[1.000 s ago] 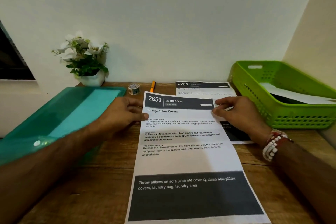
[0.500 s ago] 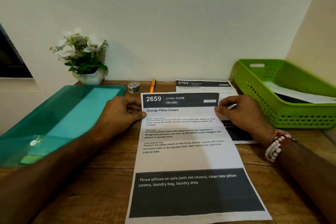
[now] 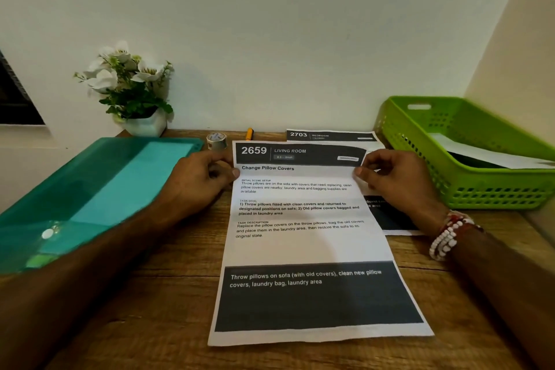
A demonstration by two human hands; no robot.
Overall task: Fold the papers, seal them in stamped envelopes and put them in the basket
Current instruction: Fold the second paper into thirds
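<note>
Paper, a printed sheet (image 3: 306, 243), is held at its upper end by two hands. The left hand (image 3: 198, 180) pinches the left edge between thumb and curled fingers, and the right hand (image 3: 396, 180) pinches the right edge the same way. From between the hands the sheet runs toward the person, its lower part flat on the wooden worktop (image 3: 165, 309).

A second sheet (image 3: 330, 136) lies beneath and beyond the right hand, largely covered by that hand and the first sheet. A green basket (image 3: 468, 198) stands just right of the right hand, holding a white paper item (image 3: 486, 156) over something dark; whether it is an envelope cannot be told. A teal folder (image 3: 99, 189) lies left of the left hand, under that forearm. A tape roll (image 3: 216, 141) sits just beyond the left hand's fingers, with an orange pen (image 3: 249, 134) beside it near the wall. A potted white flower (image 3: 135, 90) stands farther beyond the left hand. A bead bracelet (image 3: 447, 237) circles the right wrist.

The held sheet reads "2659 | LIVING ROOM", "Change Pillow Covers", and on its dark lower band "Throw pillows on sofa (with old covers), clean new pillow covers, laundry bag, laundry area". The second sheet reads "2703" and "BEDROOM".
</note>
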